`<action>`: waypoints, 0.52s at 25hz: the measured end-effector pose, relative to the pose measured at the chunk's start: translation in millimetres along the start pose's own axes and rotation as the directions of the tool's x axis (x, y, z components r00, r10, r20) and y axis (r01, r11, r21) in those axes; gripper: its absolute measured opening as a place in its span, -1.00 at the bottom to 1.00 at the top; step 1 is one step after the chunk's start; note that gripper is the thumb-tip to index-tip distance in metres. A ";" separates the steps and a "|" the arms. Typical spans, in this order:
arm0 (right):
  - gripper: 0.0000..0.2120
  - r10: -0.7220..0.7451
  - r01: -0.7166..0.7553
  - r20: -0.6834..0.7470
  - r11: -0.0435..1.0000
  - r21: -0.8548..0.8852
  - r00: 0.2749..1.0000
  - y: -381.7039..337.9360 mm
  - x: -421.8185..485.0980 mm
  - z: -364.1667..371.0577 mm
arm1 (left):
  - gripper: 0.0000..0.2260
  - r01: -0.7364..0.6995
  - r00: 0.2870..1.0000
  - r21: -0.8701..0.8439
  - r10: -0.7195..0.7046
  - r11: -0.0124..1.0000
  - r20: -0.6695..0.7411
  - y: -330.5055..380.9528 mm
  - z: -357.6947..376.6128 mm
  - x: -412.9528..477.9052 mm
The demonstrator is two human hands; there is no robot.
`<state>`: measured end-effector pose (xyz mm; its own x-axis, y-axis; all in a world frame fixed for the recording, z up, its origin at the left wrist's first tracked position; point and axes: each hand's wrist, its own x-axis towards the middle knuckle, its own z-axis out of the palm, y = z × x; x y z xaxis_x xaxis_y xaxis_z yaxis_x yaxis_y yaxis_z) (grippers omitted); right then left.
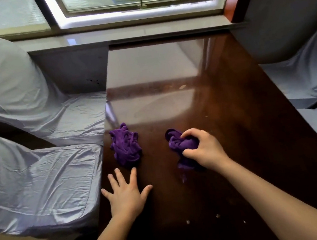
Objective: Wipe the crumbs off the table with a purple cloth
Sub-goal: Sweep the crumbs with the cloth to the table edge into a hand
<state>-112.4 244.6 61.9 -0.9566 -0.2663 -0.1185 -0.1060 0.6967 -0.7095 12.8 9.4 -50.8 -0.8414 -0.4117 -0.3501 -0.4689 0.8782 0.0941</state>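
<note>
The right hand (pixel 202 150) has its fingers (pixel 188 135) curled tight around a bunched purple cloth (pixel 179 144), thumb pinching from the near side, the wad pressed onto the table (pixel 233 109) with a tail of fabric trailing back under the wrist. The left hand (pixel 126 195) lies flat and spread, holding nothing, its fingertips (pixel 133 170) just short of a second purple cloth (pixel 126 147), which sits crumpled in a loose heap near the table's left edge. To wipe well, the person would likely do best to flatten the wad for wider contact and sweep in overlapping strokes, gathering crumbs (pixel 203 220) toward one edge; those pale specks lie nearer the body than the right hand, with a few more beyond it. Both cloths look soft, plush and deeply creased, vivid violet against the dark glossy wood.
</note>
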 end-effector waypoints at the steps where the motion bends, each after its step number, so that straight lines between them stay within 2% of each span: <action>1: -0.57 0.011 -0.009 -0.061 1.000 0.021 0.998 12.4 -13.9 -24.3 | -0.23 0.001 1.000 0.004 -0.001 1.000 -0.011 -0.1 1.8 -1.3; 4: -0.45 0.086 -0.093 -0.228 0.996 -0.019 0.970 64.2 -63.1 -101.7 | -0.23 0.003 0.999 -0.003 -0.003 1.000 -0.032 -0.5 7.8 -5.3; 8: -0.34 0.332 -0.372 -0.348 0.926 -0.055 0.877 151.0 -127.2 -174.6 | -0.26 -0.005 0.998 -0.102 -0.001 0.995 -0.066 -3.0 10.4 -5.2; 11: -0.38 0.467 -0.499 -0.320 0.866 -0.020 0.824 206.2 -168.1 -166.7 | -0.43 -0.104 0.977 -0.224 0.057 0.969 -0.207 -4.5 17.1 -22.9; 13: -0.39 0.524 -0.563 -0.276 0.823 -0.079 0.806 223.8 -189.2 -138.4 | -0.54 -0.211 0.947 -0.271 0.128 0.939 -0.295 -6.9 28.3 -45.5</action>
<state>7.3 543.1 21.7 -0.9011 0.3346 -0.2758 0.4295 0.7758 -0.4622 61.9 28.9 -61.9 -0.9358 -0.3497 -0.0444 -0.3357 0.8459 0.4144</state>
